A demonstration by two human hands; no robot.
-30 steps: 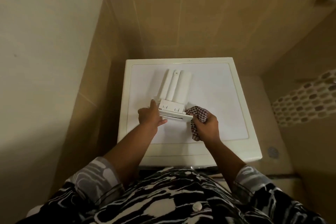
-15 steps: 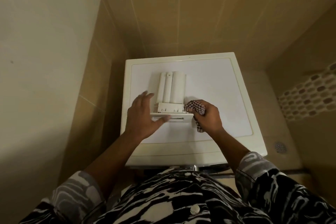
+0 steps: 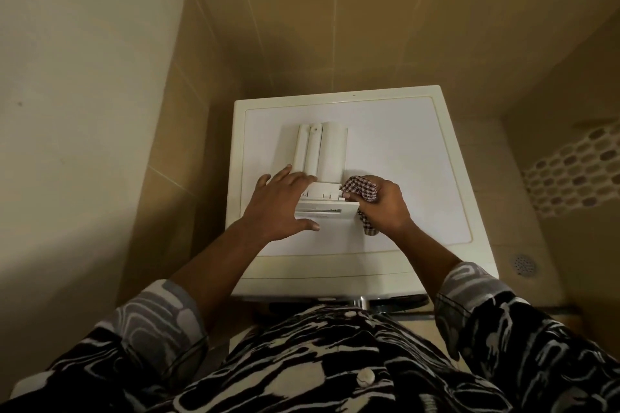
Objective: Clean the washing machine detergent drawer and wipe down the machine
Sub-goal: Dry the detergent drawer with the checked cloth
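The white detergent drawer (image 3: pixel 322 154) lies upside down on top of the white washing machine (image 3: pixel 419 157), its front panel towards me. My left hand (image 3: pixel 281 208) lies over the drawer's front left corner, fingers spread and fairly straight across the top, thumb stretched out below the front panel. My right hand (image 3: pixel 385 208) grips a bunched red-and-white checked cloth (image 3: pixel 360 191) and holds it against the drawer's front right corner. A tail of the cloth hangs out below that hand.
The machine stands in a tiled corner, with a plain wall (image 3: pixel 84 111) close on the left and tan tiles behind. A floor drain (image 3: pixel 524 264) and a mosaic tile strip (image 3: pixel 577 174) lie to the right.
My left hand has let go of its grip on the drawer's front corner and spread flat over it. The cloth hand stays at the right corner. The camera has dipped slightly.
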